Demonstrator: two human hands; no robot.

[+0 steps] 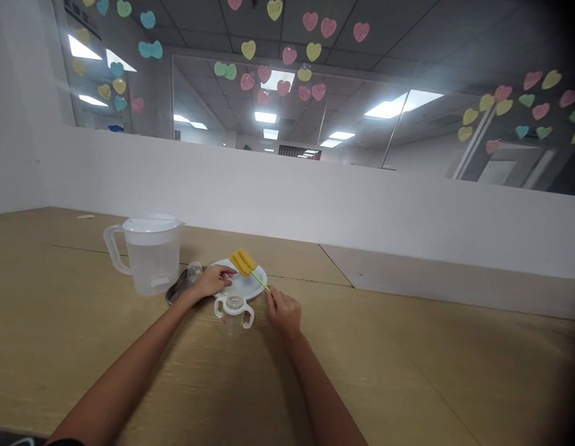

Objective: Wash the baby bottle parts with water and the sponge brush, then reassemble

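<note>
My right hand [284, 311] is closed around the thin green handle of a bottle brush with a yellow sponge head [243, 262]. The sponge is raised over a white plate [255, 287]. My left hand [213, 280] reaches over the plate's left side, thumb and fingers apart; a small reddish spot by its fingertips is too small to make out. Just in front of the plate stands a clear baby bottle [234, 316], upright and uncapped, with a white two-handled collar. Behind my left wrist, a small clear cap [195, 271] rests on a dark metal tray [174, 293], partly hidden by my arm.
A translucent lidded pitcher [153, 257] stands left of the tray, its handle pointing left. A small pale flat piece [86, 217] lies at the far left. Behind the wooden table [384, 365] runs a white wall [250, 192] below windows with heart-shaped notes.
</note>
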